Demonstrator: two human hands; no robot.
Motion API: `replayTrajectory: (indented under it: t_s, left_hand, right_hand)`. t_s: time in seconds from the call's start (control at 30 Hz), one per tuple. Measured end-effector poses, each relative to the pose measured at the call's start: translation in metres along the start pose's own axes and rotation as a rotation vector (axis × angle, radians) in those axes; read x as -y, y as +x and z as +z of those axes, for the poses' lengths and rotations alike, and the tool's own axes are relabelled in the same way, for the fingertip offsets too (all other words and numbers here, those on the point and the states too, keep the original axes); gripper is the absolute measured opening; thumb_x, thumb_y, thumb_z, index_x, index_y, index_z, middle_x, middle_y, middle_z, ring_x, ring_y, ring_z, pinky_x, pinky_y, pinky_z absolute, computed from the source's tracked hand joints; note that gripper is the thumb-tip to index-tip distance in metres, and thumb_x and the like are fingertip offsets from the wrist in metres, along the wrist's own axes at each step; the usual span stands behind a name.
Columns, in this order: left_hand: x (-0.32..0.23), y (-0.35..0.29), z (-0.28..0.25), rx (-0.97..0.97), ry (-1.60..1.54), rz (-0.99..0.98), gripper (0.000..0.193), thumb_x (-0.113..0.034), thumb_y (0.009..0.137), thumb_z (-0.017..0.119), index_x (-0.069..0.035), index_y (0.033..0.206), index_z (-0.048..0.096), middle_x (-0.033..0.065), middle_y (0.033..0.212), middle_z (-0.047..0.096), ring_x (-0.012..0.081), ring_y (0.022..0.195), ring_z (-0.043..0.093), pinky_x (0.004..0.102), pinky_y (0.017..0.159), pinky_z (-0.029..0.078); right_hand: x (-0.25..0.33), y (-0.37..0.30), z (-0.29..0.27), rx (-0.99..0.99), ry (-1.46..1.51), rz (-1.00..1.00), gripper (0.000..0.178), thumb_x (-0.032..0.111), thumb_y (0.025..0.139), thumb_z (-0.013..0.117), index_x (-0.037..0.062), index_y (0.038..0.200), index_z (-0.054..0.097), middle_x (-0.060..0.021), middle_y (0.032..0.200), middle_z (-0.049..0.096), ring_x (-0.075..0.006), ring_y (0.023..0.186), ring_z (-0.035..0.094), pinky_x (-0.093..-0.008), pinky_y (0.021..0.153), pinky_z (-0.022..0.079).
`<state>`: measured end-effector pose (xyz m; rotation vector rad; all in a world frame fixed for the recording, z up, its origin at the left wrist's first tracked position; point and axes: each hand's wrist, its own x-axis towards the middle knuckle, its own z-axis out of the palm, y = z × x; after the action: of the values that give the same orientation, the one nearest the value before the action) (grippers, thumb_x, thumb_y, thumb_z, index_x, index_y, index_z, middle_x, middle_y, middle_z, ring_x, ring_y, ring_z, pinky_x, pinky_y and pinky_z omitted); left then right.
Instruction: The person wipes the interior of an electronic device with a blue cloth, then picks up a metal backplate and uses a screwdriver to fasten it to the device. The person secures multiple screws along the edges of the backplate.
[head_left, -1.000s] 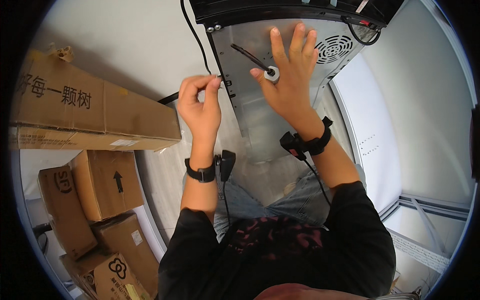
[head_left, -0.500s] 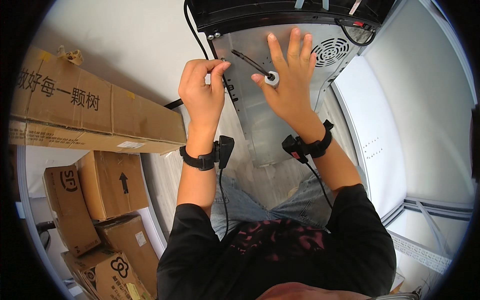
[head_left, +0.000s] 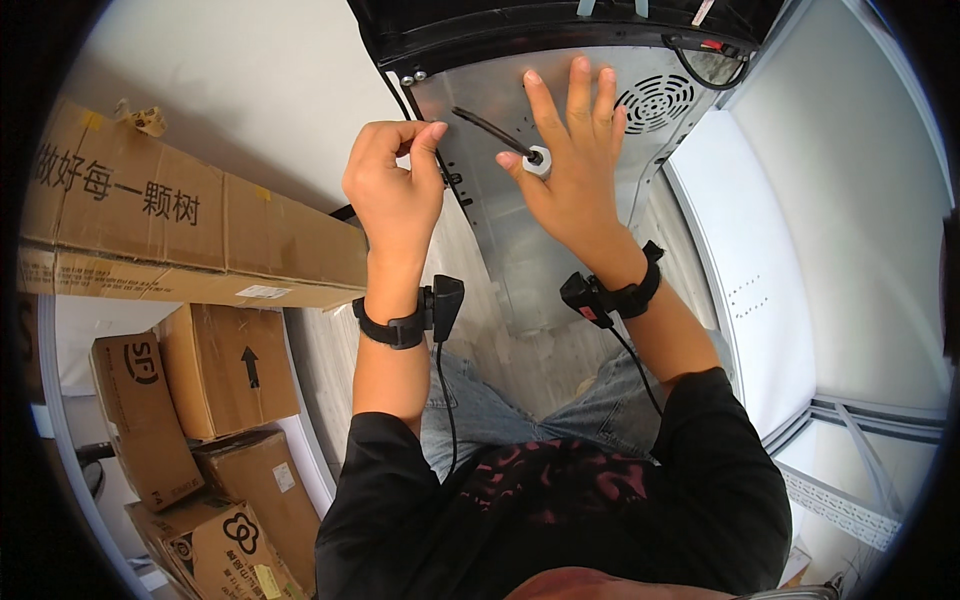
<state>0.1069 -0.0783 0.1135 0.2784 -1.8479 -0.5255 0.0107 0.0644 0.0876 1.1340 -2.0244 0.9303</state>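
A bare metal panel (head_left: pixel 500 240) of a black-topped appliance stands before me. At its left edge my left hand (head_left: pixel 395 190) is raised, thumb and index finger pinched together; whatever lies between the fingertips is too small or hidden to name. My right hand (head_left: pixel 575 165) lies against the panel with fingers spread. In the crook of its thumb sits a screwdriver (head_left: pixel 495 132), its dark shaft pointing up and left from a whitish six-sided handle end. The rest of the handle is hidden by the hand.
Round vent slots (head_left: pixel 655 104) lie right of my right hand, below a black cable (head_left: pixel 705 80). Two screws (head_left: pixel 413 78) show at the panel's upper left corner. A long cardboard box (head_left: pixel 200 215) and several stacked cartons (head_left: pixel 230 370) stand left. A white panel (head_left: pixel 745 260) stands right.
The appliance and my right hand with the screwdriver have shifted slightly left. My left hand has moved a little left, and a small bright bit by its fingertips no longer shows.
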Motion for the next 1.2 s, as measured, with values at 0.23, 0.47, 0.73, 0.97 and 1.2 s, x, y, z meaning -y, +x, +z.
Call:
replayTrajectory:
  t_s: [0.23,0.47,0.73,0.97,1.2]
  left_hand:
    - [0.002,-0.001,-0.001,-0.004,-0.018,-0.025,0.014,-0.008,0.076,0.074,-0.002,0.071,0.063,0.0057,0.068,0.061,0.0168,0.058,0.055,0.0269,0.052,0.043]
    - [-0.002,0.001,-0.002,0.008,-0.007,-0.021,0.014,-0.008,0.075,0.076,-0.002,0.071,0.064,0.0058,0.068,0.062,0.016,0.059,0.056,0.026,0.053,0.044]
    - [-0.013,0.005,-0.01,0.098,0.124,-0.306,0.017,-0.013,0.077,0.077,0.0,0.082,0.067,0.0072,0.076,0.069,0.0116,0.066,0.064,0.0238,0.062,0.05]
    - [0.002,0.002,0.001,0.009,-0.102,-0.177,0.023,-0.008,0.073,0.078,0.001,0.091,0.066,0.0097,0.079,0.069,0.0147,0.065,0.066,0.0252,0.062,0.052]
    - [0.011,-0.001,0.007,-0.023,-0.21,-0.198,0.022,-0.006,0.072,0.078,0.002,0.089,0.066,0.0095,0.08,0.068,0.0147,0.065,0.065,0.0251,0.062,0.052]
  right_hand:
    - [-0.001,0.001,0.001,0.005,-0.028,0.008,0.072,0.034,0.08,0.068,0.0245,0.144,0.035,-0.0154,0.155,0.013,-0.044,0.14,0.009,-0.0693,0.1,0.015]
    - [0.003,0.001,0.0,0.004,0.007,0.028,0.073,0.034,0.08,0.068,0.0241,0.144,0.035,-0.0157,0.155,0.012,-0.0438,0.141,0.008,-0.069,0.101,0.014]
    - [0.002,0.002,-0.002,0.015,0.028,0.039,0.072,0.034,0.08,0.068,0.0228,0.144,0.035,-0.0171,0.155,0.013,-0.0441,0.141,0.007,-0.0682,0.102,0.013]
    - [0.005,0.002,-0.001,0.003,0.034,0.037,0.072,0.034,0.08,0.068,0.0222,0.144,0.036,-0.0181,0.154,0.013,-0.045,0.14,0.007,-0.0684,0.102,0.013]
    - [0.006,0.002,0.001,-0.014,0.033,0.026,0.073,0.032,0.079,0.069,0.0221,0.144,0.036,-0.0188,0.154,0.012,-0.0455,0.14,0.006,-0.0682,0.101,0.014]
